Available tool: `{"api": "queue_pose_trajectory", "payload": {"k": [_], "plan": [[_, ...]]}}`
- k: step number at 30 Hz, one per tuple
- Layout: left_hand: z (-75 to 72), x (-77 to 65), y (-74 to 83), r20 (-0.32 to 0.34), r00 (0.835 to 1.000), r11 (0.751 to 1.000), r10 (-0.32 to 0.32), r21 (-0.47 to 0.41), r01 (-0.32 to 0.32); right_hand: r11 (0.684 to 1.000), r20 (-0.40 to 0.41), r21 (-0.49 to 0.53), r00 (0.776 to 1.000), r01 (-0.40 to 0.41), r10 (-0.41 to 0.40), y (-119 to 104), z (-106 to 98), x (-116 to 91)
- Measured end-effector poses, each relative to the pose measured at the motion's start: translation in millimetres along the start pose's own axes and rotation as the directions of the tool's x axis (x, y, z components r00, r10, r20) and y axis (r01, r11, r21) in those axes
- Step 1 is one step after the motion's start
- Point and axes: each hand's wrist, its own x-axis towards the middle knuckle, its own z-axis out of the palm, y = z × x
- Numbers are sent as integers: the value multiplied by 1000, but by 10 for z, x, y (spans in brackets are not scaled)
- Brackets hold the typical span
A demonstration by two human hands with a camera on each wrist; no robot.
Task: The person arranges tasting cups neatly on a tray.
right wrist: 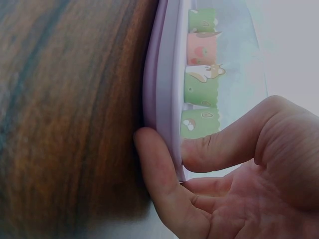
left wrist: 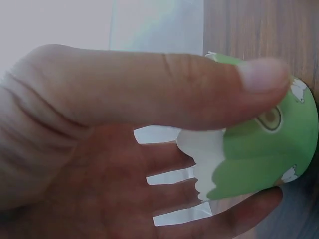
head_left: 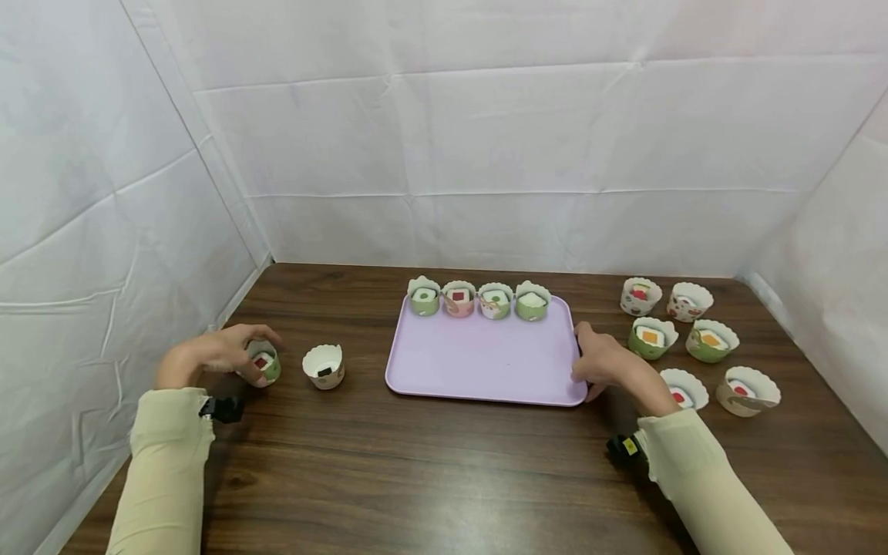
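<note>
At the left of the table, my left hand (head_left: 220, 354) holds a green paper cake cup (head_left: 274, 371) with a white and dark-red piece inside. In the left wrist view the thumb lies across the green cup wall (left wrist: 244, 159), the fingers around its other side. My right hand (head_left: 605, 359) pinches the right edge of a lilac tray (head_left: 479, 362). The right wrist view shows the thumb on the tray's rim (right wrist: 172, 84) and a finger beneath it. Several paper cups, among them a pink one (head_left: 459, 302) and a green one (head_left: 532, 308), stand along the tray's back edge.
A white cup (head_left: 324, 367) with a black piece inside stands between the left hand and the tray. Several filled cups, including a green one (head_left: 711, 344) and a patterned one (head_left: 748, 391), stand at the right. White cloth (head_left: 486, 139) walls the table's back and sides.
</note>
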Motion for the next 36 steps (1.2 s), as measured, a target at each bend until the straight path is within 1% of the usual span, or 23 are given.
{"api": "queue_pose_trajectory", "payload": {"k": [4,7,11,14,19,22,27,29,34,36], "plan": [[-3,15,12,6,1000,1000,-20,-4,20,1000,3,-7,1000,-5,5,8,-1,0],[-3,22,13,6,999,999,-34,8,34,1000,4,-14,1000,-3,3,16,2,1],[1,26,14,-5,999,999,-49,22,49,1000,3,-2,1000,-3,3,19,14,-2],[6,26,17,-24,998,998,-57,12,57,1000,1,7,1000,-1,1,22,16,-8],[13,22,23,-91,994,998,-63,-10,62,1000,4,11,1000,0,0,26,6,-5],[16,36,32,-125,989,996,-83,-31,80,1000,8,10,1000,-2,2,28,-1,0],[13,61,42,-170,980,995,-100,2,102,1000,7,11,1000,2,-2,24,-3,3],[11,64,50,-197,976,995,-95,15,100,1000,5,11,1000,5,-5,22,0,5],[17,80,75,-266,962,998,-68,-5,69,1000,-1,10,1000,7,-7,15,1,9],[21,91,79,-289,956,998,-55,5,59,1000,0,9,1000,4,-4,12,-2,7]]}}
